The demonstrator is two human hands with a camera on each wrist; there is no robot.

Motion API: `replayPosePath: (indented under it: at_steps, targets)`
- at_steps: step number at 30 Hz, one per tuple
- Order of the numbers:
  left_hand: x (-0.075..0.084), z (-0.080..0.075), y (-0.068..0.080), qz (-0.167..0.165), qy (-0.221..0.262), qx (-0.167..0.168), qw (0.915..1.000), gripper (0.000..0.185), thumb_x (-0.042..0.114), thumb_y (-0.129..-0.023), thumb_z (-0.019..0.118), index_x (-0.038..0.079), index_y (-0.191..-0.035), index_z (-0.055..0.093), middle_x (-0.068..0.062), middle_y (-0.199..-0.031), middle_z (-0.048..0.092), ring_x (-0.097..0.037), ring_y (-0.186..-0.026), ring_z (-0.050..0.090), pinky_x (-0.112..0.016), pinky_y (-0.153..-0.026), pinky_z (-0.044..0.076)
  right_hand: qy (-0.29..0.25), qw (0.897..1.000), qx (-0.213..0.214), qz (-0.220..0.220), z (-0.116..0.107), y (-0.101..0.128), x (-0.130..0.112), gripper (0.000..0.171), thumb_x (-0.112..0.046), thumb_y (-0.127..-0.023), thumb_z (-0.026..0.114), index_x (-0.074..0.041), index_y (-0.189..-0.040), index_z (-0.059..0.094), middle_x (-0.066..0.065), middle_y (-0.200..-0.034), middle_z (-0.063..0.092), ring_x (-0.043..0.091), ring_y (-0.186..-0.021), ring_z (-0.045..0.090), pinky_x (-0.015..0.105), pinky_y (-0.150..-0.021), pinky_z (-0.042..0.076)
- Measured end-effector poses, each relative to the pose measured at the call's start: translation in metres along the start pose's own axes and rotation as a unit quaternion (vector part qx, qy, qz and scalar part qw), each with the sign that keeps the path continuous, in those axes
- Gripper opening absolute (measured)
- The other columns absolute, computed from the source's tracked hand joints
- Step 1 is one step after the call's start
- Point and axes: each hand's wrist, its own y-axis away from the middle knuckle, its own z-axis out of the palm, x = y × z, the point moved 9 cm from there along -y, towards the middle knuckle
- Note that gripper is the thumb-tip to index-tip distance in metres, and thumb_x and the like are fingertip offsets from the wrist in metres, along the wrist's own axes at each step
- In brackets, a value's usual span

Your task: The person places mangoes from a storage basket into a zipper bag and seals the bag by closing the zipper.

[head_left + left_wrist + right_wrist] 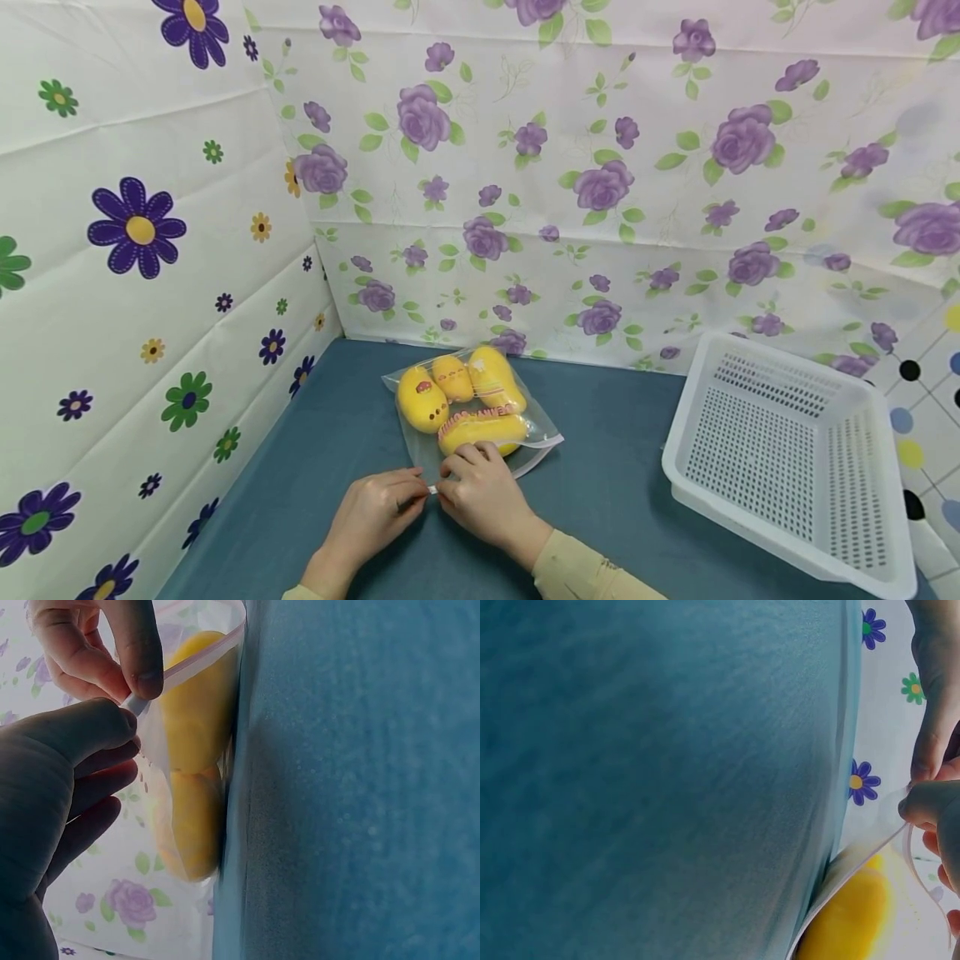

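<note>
A clear zip bag [420, 450] holding several yellow fruits [422, 400] lies on the teal table [615, 483]. Both hands meet at the bag's near corner, on its zip strip [199, 661]. My left hand [420, 493] pinches the end of the strip between thumb and fingers. My right hand [447, 487] pinches the strip right beside it, its other fingers resting on the bag over the nearest fruit. In the left wrist view the left hand [124, 724] and the right hand's fingertips [142, 679] touch at the strip. The right wrist view shows the right hand [922, 806] on the bag's edge [859, 870].
A white perforated plastic basket [787, 450] stands tilted at the right of the table. Flowered cloth walls [600, 183] close off the back and the left side. Bare teal surface lies between the bag and the basket.
</note>
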Motion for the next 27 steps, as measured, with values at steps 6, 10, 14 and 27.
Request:
replayPosePath:
  at_steps: [6, 10, 14, 27]
  targets:
    - [0.001, -0.001, -0.001, 0.002, -0.004, 0.006, 1.0000, 0.026, 0.002, -0.073, 0.097, 0.018, -0.087, 0.082, 0.007, -0.090, 0.079, -0.014, -0.096, 0.078, -0.031, -0.075, 0.061, -0.003, 1.000, -0.002, 0.006, -0.001, -0.001, 0.001, 0.010, -0.028, -0.084, 0.089, -0.026, -0.079, 0.081, -0.010, -0.092, 0.067, 0.014, -0.095, 0.061, 0.040, -0.092, 0.048]
    - [0.000, -0.001, -0.001, -0.004, 0.000, 0.003, 1.0000, 0.026, 0.002, -0.073, 0.097, 0.019, -0.087, 0.082, 0.008, -0.090, 0.079, -0.015, -0.096, 0.078, -0.031, -0.076, 0.061, -0.008, 1.000, -0.010, 0.009, 0.000, -0.001, 0.001, 0.012, -0.027, -0.085, 0.088, -0.026, -0.076, 0.080, -0.010, -0.092, 0.066, 0.014, -0.095, 0.059, 0.041, -0.093, 0.047]
    - [-0.001, 0.000, 0.000, -0.013, 0.002, -0.001, 0.9999, 0.025, 0.003, -0.074, 0.097, 0.020, -0.086, 0.082, 0.008, -0.090, 0.079, -0.014, -0.098, 0.078, -0.031, -0.077, 0.061, -0.007, 1.000, -0.012, 0.008, 0.001, 0.000, 0.002, 0.012, -0.028, -0.084, 0.088, -0.026, -0.075, 0.081, -0.011, -0.092, 0.066, 0.014, -0.095, 0.059, 0.042, -0.094, 0.047]
    - [-0.007, 0.001, 0.000, -0.033, -0.013, -0.003, 0.9994, 0.024, 0.006, -0.074, 0.097, 0.021, -0.084, 0.082, 0.009, -0.090, 0.080, -0.011, -0.097, 0.078, -0.032, -0.075, 0.062, 0.004, 1.000, -0.006, 0.006, -0.001, 0.005, 0.013, 0.015, -0.024, -0.083, 0.087, -0.026, -0.071, 0.079, -0.011, -0.088, 0.065, 0.013, -0.095, 0.060, 0.043, -0.095, 0.048]
